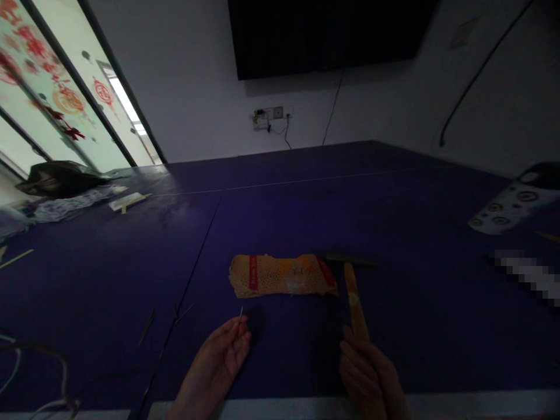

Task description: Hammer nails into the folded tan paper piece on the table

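Note:
My left hand (pixel 221 356) is closed at the fingertips, pinching a thin metal nail (pixel 241 313) that points up. Just beyond it lies a worn strip of perforated cardboard (pixel 273 273) with red bands and orange print, flat on the purple table (pixel 280 221). My right hand (pixel 367 370) is wrapped round the wooden handle of a hammer (pixel 356 303). The narrow dark hammer head sits at the right end of the cardboard; whether it touches the table, I cannot tell.
Left of my left hand are several thin dark pieces (pixel 147 326), perhaps nails. Pale cables (pixel 63 373) curl at the lower left. A dark bag (pixel 61 178) and papers lie at the far left. A white patterned object (pixel 507 204) stands at the right. A screen (pixel 328 35) hangs on the wall.

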Motion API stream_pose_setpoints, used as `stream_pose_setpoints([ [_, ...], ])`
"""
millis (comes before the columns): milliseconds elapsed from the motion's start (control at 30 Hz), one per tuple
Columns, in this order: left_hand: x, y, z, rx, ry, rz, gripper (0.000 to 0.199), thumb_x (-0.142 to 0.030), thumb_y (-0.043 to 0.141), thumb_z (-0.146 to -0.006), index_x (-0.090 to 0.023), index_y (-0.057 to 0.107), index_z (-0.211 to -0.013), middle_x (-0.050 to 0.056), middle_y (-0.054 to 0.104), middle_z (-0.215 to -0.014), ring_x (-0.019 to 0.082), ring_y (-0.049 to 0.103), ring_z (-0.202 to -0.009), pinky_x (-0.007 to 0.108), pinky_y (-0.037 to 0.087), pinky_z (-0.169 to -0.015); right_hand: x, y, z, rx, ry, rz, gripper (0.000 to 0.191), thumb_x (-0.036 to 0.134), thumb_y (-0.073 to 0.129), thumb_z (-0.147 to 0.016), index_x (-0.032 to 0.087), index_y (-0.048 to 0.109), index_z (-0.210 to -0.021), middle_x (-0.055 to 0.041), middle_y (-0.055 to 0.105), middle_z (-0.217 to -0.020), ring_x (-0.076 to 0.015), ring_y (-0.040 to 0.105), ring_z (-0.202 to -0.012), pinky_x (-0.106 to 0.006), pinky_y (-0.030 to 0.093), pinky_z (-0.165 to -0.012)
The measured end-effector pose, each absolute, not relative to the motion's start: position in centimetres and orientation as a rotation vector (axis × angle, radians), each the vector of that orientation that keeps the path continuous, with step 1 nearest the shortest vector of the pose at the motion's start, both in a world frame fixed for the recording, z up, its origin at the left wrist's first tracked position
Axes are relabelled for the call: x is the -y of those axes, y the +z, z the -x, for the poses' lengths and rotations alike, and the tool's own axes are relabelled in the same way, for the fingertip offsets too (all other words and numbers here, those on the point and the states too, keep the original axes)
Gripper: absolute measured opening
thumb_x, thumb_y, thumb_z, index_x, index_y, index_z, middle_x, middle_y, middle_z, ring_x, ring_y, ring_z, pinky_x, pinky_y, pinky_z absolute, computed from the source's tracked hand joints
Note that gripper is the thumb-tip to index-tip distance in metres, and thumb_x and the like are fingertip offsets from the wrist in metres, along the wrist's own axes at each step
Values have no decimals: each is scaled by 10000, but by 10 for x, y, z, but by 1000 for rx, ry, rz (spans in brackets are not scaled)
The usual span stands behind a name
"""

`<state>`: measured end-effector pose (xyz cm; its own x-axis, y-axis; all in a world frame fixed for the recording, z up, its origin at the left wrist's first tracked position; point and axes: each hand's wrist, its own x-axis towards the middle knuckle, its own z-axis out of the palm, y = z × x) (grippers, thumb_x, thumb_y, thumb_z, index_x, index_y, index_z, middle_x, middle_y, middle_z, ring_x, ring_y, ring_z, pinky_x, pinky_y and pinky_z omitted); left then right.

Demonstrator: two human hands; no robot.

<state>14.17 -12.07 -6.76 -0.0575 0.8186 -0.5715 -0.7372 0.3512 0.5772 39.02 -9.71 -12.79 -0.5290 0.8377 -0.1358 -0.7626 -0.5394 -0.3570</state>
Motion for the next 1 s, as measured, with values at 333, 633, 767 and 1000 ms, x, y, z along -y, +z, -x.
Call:
stream_pose_setpoints([
  [333, 22, -53, -178, -1308, 1430, -1224, 106, -202, 648, -638, -147, 562, -611, 53, 657, -847, 175, 587, -856, 299, 418, -814, 98, -134, -388, 351, 2114, 278, 140, 249, 586, -754, 186, 559, -633, 149, 185, -338, -5, 44, -226, -104, 295, -238],
  [633, -30, -91, -203, -1556, 1258, -1505, 107, -221, 614, -663, -135, 660, -706, 29, 639, -678, 143, 561, -641, 256, 425, -631, 96, -137, -378, 452, 2118, 457, 173, 327, 650, -684, 215, 520, -709, 158, 276, -304, -7, 48, -209, -122, 273, -197],
  [767, -26, -99, -206, -1576, 1210, -1580, 123, -249, 602, -685, -145, 662, -709, 15, 633, -654, 141, 558, -628, 253, 421, -622, 97, -140, -377, 397, 2115, 515, 215, 344, 650, -669, 211, 482, -654, 163, 259, -300, 0, 25, -203, -115, 234, -181],
  [1000, -20, -95, -202, -1513, 1133, -1660, 86, -211, 605, -685, -153, 656, -649, 16, 656, -669, 148, 587, -653, 258, 432, -666, 101, -129, -378, 362, 2126, 589, 245, 344, 672, -658, 200, 475, -628, 161, 246, -312, 2, 24, -232, -105, 231, -201],
])
